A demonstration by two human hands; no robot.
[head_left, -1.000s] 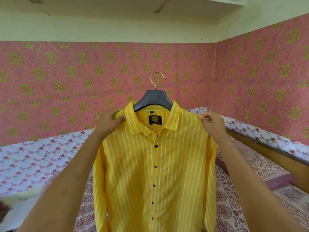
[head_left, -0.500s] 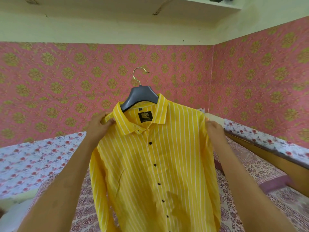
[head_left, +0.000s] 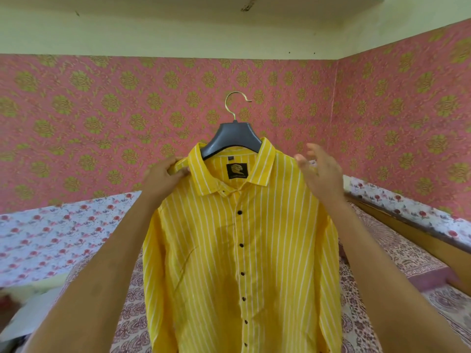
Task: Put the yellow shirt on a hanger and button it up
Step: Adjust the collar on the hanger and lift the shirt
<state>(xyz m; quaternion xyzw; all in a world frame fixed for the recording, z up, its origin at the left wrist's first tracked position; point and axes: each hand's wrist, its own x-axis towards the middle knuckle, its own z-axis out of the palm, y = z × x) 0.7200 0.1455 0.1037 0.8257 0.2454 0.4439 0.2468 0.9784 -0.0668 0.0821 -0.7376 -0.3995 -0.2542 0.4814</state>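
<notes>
A yellow shirt (head_left: 242, 250) with thin white vertical stripes is hanging on a dark grey hanger (head_left: 235, 135), held up at chest height in front of a pink wall with green floral wallpaper (head_left: 102, 118). The hanger's gold metal hook (head_left: 235, 101) is sticking up above the collar, catching on nothing. The shirt is facing the viewer, its front closed with a row of small black buttons (head_left: 240, 244) running down the middle, while the collar is lying open. Inside the neck a black square label (head_left: 237, 170) is showing a gold emblem; any writing on it is too small to read. The left hand (head_left: 163, 178) is pinching the shirt's shoulder beside the collar. The right hand (head_left: 319, 171) is hovering open with fingers spread at the other shoulder, gripping nothing. Below, a bed with a patterned sheet (head_left: 382, 322) is spreading out.
</notes>
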